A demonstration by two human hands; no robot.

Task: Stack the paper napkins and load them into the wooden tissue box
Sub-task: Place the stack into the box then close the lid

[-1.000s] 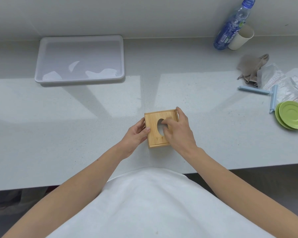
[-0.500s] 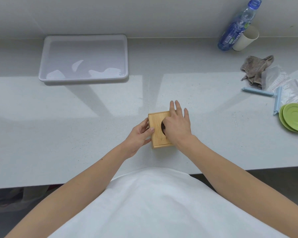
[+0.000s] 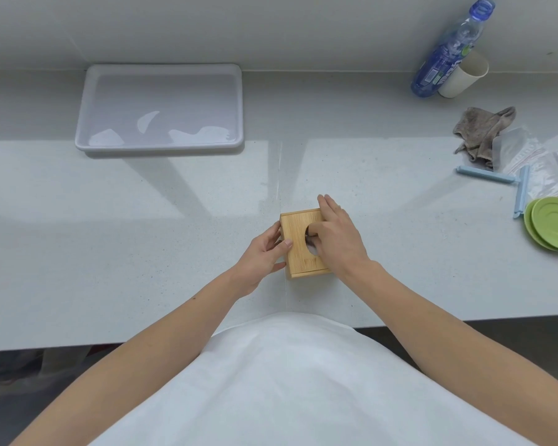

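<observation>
The wooden tissue box (image 3: 298,249) stands on the pale counter just in front of me, its lid with an oval hole facing up. My left hand (image 3: 264,252) grips the box's left side, thumb on the lid. My right hand (image 3: 339,236) lies flat over the right half of the lid, fingers stretched past the far edge and thumb at the hole. Something pale shows inside the hole. I see no loose napkins on the counter.
A white tray (image 3: 239,101) sits at the back left. At the right are a blue bottle (image 3: 445,56), a paper cup (image 3: 464,75), a grey rag (image 3: 484,130), plastic bags with blue clips (image 3: 487,175) and green saucers (image 3: 554,223). The counter's front edge is close to my body.
My right hand went from pinching at the hole with curled fingers to lying flat across the lid. The left hand kept its hold on the box's side.
</observation>
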